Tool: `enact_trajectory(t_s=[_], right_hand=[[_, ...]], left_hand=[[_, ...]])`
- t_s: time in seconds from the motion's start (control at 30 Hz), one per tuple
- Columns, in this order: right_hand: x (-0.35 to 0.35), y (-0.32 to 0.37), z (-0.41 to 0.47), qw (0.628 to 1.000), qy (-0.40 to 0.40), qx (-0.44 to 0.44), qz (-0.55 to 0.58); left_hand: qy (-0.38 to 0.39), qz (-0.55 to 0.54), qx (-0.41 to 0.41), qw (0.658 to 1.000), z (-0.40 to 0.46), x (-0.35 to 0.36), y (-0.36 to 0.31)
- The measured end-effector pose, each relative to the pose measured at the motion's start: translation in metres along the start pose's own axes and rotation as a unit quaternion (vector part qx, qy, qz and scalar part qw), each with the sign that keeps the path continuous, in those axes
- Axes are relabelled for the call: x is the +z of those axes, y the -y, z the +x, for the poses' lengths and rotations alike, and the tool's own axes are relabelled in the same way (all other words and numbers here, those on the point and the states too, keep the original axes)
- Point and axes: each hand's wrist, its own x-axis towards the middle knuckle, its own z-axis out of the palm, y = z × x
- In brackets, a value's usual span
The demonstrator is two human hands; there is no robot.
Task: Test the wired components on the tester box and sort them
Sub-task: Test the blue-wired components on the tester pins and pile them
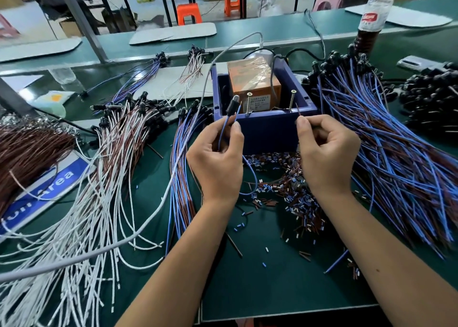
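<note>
The blue tester box (267, 126) stands at the middle of the green mat, with an orange block (252, 79) inside and two upright screws (248, 102) (292, 100) at its front rim. My left hand (218, 158) pinches the blue lead of a wired component (232, 106), whose black head stands up just left of the left screw. The blue lead loops down below that hand. My right hand (327, 150) pinches a thin brown lead end (298, 112) near the right screw.
Blue and brown wired components (386, 158) pile up on the right, a smaller blue bundle (182, 168) and white ones (106, 178) on the left. Cut insulation bits (295, 197) litter the mat before the box. A bottle (371, 17) stands at the back right.
</note>
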Motion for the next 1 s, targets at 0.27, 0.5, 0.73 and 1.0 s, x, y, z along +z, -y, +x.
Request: enact_trajectory(t_s=[0.27, 0.5, 0.73, 1.0], right_hand=[[0.0026, 0.0032, 0.0008, 1.000, 0.009, -0.009, -0.011], [0.0017, 0.0026, 0.0015, 1.000, 0.010, -0.015, -0.008], [0.0022, 0.0010, 0.0018, 1.000, 0.013, -0.027, -0.007], [0.0024, 0.0012, 0.0021, 0.999, 0.026, -0.037, -0.015]], left_hand=[[0.017, -0.003, 0.004, 1.000, 0.0033, -0.0012, 0.0041], [0.025, -0.004, 0.002, 1.000, 0.0035, -0.0023, 0.0045], [0.033, 0.003, 0.007, 0.999, 0.0026, -0.0025, 0.0030], [0.045, -0.006, 0.003, 0.999, 0.0020, -0.0031, 0.0015]])
